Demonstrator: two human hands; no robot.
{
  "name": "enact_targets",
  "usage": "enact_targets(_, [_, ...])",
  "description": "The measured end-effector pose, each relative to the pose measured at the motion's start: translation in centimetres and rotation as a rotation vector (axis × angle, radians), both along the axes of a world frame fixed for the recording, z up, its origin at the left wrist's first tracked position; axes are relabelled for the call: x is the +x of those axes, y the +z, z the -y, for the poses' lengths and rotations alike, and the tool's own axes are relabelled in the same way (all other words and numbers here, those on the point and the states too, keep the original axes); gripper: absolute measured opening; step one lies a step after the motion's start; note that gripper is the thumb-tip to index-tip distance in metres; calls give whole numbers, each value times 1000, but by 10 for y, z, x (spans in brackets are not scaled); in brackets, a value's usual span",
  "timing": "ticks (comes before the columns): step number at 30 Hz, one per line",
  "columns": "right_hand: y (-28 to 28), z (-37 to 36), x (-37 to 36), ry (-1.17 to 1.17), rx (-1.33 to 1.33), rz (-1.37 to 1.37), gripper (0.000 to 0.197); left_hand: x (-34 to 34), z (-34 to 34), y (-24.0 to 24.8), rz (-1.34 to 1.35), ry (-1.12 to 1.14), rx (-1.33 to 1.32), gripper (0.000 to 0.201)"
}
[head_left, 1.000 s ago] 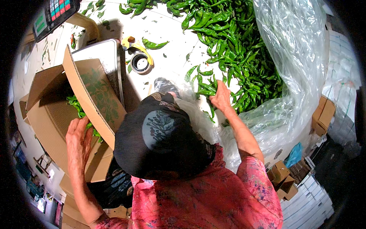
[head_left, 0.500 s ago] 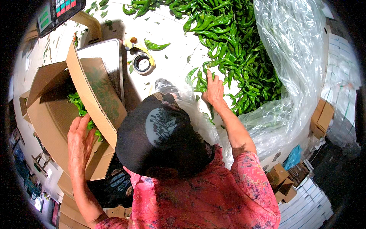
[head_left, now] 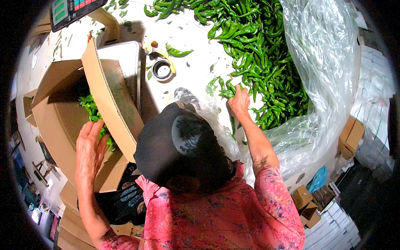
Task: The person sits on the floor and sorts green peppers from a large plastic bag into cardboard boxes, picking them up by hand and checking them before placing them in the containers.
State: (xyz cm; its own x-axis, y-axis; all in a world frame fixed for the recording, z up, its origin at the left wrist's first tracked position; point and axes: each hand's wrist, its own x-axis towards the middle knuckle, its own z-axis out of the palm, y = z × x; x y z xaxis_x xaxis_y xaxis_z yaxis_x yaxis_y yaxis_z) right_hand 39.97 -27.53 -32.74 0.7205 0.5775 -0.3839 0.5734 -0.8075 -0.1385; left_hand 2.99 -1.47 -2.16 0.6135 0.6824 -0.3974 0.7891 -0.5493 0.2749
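Observation:
On the left, my left hand (head_left: 89, 139) reaches into an open cardboard box (head_left: 60, 125). Its fingers curl over a clump of green chili peppers (head_left: 88, 104), which shows above and beside them. My right hand (head_left: 240, 102) is at the near left edge of a large heap of green chili peppers (head_left: 271, 62) on a white surface. Its fingers are bent in on a chili pepper (head_left: 227, 92) among a few loose ones; the fingertips are partly hidden. A black patterned cap (head_left: 183, 146) fills the middle and covers what lies beneath.
Clear plastic sheeting (head_left: 325, 66) borders the heap on the right. A yellow tape dispenser (head_left: 161, 68) and a single chili pepper (head_left: 178, 51) lie between box and heap. Behind the box stands a scale with a metal platform (head_left: 125, 52) and a keypad display (head_left: 73, 10). Small cartons (head_left: 351, 137) sit at right.
My right hand has drawn slightly nearer, its extended finger now bent in at the loose peppers. My left hand stays at the box. The whole view has shifted a little.

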Motion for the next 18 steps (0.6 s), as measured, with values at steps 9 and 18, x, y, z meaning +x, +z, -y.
enact_targets(9, [-11, 20, 31, -91, 94, 51, 59, -8, -3, 1, 84, -40, 20, 41])
enact_targets(18, [116, -23, 58, -794, 974, -1405, 32, -10, -5, 35, 257, 150, -54, 28])
